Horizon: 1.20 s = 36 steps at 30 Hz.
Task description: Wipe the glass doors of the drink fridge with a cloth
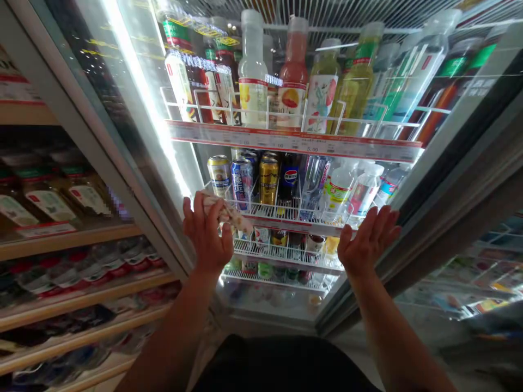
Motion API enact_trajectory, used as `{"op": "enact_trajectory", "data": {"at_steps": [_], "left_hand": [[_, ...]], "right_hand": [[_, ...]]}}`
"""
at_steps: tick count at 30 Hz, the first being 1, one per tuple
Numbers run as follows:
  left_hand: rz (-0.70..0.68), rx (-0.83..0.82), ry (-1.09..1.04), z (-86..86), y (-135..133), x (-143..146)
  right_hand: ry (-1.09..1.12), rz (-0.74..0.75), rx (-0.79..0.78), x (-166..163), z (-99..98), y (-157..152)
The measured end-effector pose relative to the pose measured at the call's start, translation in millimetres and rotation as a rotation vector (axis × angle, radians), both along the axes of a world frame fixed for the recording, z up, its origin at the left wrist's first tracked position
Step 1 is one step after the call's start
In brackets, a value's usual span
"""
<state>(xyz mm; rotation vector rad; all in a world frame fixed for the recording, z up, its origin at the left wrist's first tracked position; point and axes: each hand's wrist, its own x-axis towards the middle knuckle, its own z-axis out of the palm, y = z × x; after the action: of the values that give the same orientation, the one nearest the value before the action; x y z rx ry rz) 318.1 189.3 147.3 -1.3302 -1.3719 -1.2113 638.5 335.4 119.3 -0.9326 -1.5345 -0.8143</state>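
My left hand (207, 234) is raised at the left side of a lit drinks fridge and holds a crumpled, pale patterned cloth (235, 215). Part of the cloth is hidden behind the fingers, and its loose end hangs to the right, in front of the cans. Near the fridge's right side, my right hand (365, 244) is open, fingers stretched out, with nothing in it. Beyond the hands, the middle wire shelf carries a blue can (242, 184), a gold can (268, 181), a dark Pepsi bottle (289, 177) and clear bottles such as one with a green-yellow label (337, 190).
Tall juice bottles (293, 81) line the upper shelf behind a wire guard and a price strip (286, 140). Lower wire shelves (281, 253) hold more drinks. On the left, wooden shelves (81, 231) carry bottles. A dark door frame (445, 163) runs along the right.
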Motion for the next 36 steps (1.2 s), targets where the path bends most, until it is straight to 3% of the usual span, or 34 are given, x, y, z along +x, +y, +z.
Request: {"op": "enact_trajectory", "data": {"at_steps": [3,6,10,13,16,21,24,27,32,34,36], "left_hand": [[-0.079,0.002,-0.064,3.8,5.8,15.3],[-0.229,0.003,0.009,5.6,26.4,57.1],[-0.402,-0.05,0.359,3.5,55.1,116.1],[-0.478,-0.095,0.533,7.6,63.3,127.7],[-0.409,-0.027,0.484,17.7,56.2,94.8],[-0.026,0.147,0.215,30.7,25.1,-7.2],[0.046,0.211,-0.056,29.6,16.1,-29.3],[-0.045,0.189,-0.106,18.9,23.5,6.2],[-0.346,-0.11,0.443,-1.7,48.0,106.6],[-0.37,-0.144,0.579,-0.8,52.7,120.5],[-0.34,-0.113,0.574,6.5,51.6,109.9]], "right_hand": [[0.004,-0.005,0.016,-1.1,-1.0,-0.2],[0.004,-0.023,0.013,-1.1,-3.0,-0.3],[0.001,-0.036,0.01,0.8,-4.9,-0.8],[-0.005,-0.027,-0.001,2.5,-5.1,-1.3],[-0.006,-0.011,-0.017,3.2,-5.7,-1.3],[0.025,-0.005,-0.041,1.5,-8.8,-0.3],[0.048,-0.003,-0.053,0.1,-9.8,-0.3],[0.053,0.003,-0.069,-0.8,-9.4,-0.7],[0.036,-0.012,-0.029,-0.1,-7.8,-0.8],[0.018,-0.01,-0.006,0.8,-7.4,-0.7],[0.012,-0.001,-0.001,1.5,-7.3,-0.6]]}}
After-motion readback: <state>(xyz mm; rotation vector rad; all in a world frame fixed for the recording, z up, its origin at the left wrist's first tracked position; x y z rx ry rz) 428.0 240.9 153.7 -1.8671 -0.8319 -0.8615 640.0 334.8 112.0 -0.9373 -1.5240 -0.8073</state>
